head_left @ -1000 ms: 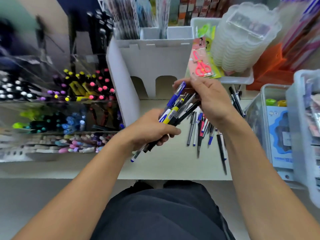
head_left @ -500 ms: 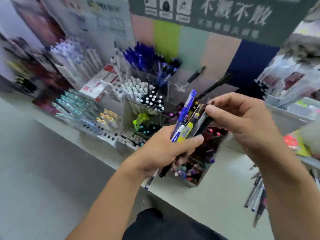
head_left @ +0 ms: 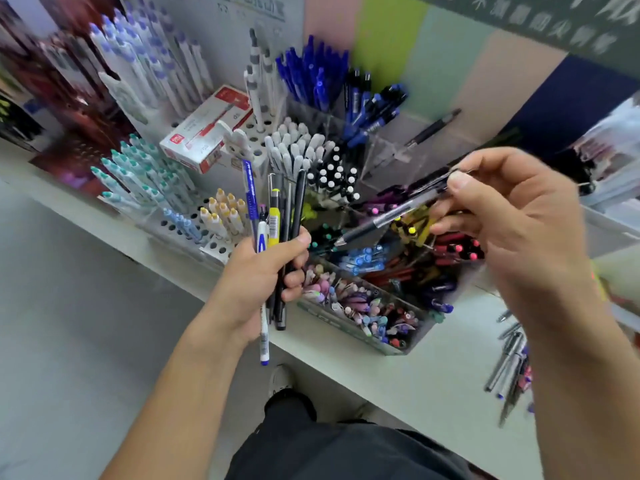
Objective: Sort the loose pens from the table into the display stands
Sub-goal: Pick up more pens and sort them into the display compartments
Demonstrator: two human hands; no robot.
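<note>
My left hand [head_left: 258,282] grips a bundle of pens [head_left: 277,216], blue, white, yellow and black, held upright over the table's front edge. My right hand [head_left: 509,230] pinches a single black pen [head_left: 388,216] by its top end, tip pointing down-left, above the clear tiered display stand [head_left: 381,306] full of coloured pens. More loose pens [head_left: 509,368] lie on the table at the right. Perforated stands [head_left: 214,244] hold teal, yellow and white pens to the left.
A red and white pen box [head_left: 204,133] lies on the back stands. Clear cups hold blue pens [head_left: 318,74] and one with a lone dark pen [head_left: 429,129]. The pale table [head_left: 433,375] runs diagonally; grey floor lies left. My shoe and dark trousers are below.
The view has swung left from the loose pens towards the stands. My right hand has drawn one black pen out of the bundle and moved it right, apart from my left hand.
</note>
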